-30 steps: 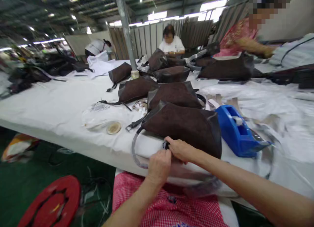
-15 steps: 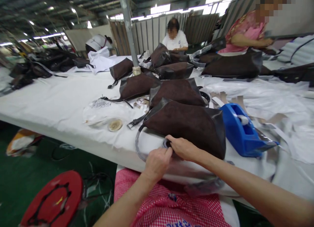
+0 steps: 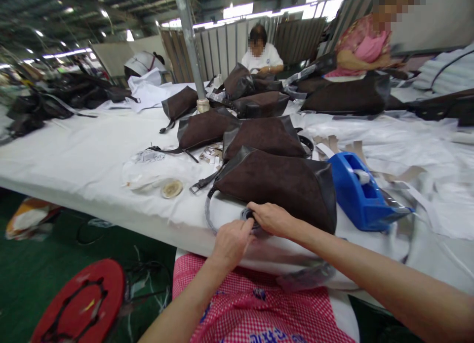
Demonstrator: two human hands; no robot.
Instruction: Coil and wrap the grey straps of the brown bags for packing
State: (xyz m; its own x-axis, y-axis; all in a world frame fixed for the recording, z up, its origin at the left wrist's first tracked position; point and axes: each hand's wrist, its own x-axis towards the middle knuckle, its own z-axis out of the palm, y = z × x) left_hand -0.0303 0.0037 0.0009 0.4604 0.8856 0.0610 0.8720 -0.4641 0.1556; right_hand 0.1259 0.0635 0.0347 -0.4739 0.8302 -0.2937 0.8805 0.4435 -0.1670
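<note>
Left hand [image 3: 231, 243] shifted slightly leftward, right hand [image 3: 272, 219] palm-down; both hands pinching a coiled strap [image 3: 246, 213]

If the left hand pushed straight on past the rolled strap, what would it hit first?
Probably the fingers of the right hand, just across the rolled strap; the nearest bag looks next. Depth is unclear here.

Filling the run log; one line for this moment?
left hand, right hand: on coiled strap | beyond: brown bag | right of bag: blue tape dispenser
</note>
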